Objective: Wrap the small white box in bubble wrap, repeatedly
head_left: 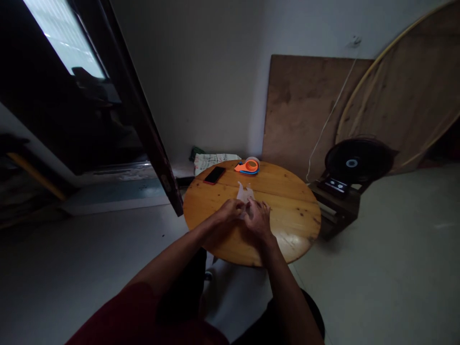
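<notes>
Over the middle of the round wooden table (287, 206), both hands are close together on a thin, whitish plastic bag (245, 192). Two pointed ends of the bag, like handles, stick out away from me past the fingers. My left hand (231, 211) is closed, its fingertips pinching the bag's left side. On the other side my right hand (259, 218) has its thumb and curled fingers on the bag. The part of the bag between and under the hands is mostly hidden.
An orange and blue tape dispenser (247, 166) and a dark phone with red edges (214, 175) lie along the table's far side. Printed sheeting (215, 160) sits behind the table. To the right, a black fan-like appliance (359, 163) stands on a low dark stool (343, 213).
</notes>
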Motion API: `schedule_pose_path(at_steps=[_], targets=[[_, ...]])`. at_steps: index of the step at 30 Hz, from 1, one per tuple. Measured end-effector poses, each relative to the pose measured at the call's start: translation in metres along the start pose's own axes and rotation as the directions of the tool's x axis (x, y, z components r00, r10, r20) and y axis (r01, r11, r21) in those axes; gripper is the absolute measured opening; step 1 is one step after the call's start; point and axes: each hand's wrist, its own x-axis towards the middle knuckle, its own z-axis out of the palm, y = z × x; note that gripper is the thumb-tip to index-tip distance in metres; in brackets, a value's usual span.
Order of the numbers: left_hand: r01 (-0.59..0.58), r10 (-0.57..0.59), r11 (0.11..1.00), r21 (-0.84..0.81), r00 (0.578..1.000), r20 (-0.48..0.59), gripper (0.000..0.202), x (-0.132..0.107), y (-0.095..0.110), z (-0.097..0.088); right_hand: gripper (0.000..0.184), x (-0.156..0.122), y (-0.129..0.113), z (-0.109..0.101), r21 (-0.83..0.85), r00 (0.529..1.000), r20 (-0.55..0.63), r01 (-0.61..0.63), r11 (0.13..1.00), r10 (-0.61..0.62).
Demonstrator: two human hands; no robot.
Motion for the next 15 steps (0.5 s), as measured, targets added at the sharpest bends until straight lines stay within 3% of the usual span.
schedule_pose_path(at_steps=[4,9,12,15], targets=[[-0.083,0.093,0.97,0.228,0.995,-0.032,0.02,-0.004,0.004,0.008,0.052,-0.001,0.003,0.003,0.034,0.999,-0.049,-0.014,0.999,0.016],[-0.078,0.142,0.82,0.566,0.987,-0.069,0.025,-0.014,0.019,0.014,0.05,-0.001,0.003,0.002,0.037,0.996,-0.08,-0.028,0.999,0.031],[-0.14,0.19,0.715,0.684,0.982,0.002,0.024,-0.018,0.026,0.016,0.044,-0.001,0.005,0.0,0.028,0.991,-0.116,-0.059,0.998,0.062],[-0.21,0.2,0.659,0.722,0.975,0.102,0.023,-0.017,0.028,0.016,0.044,0.0,0.011,0.0,0.004,0.97,-0.174,-0.173,0.985,0.171]])
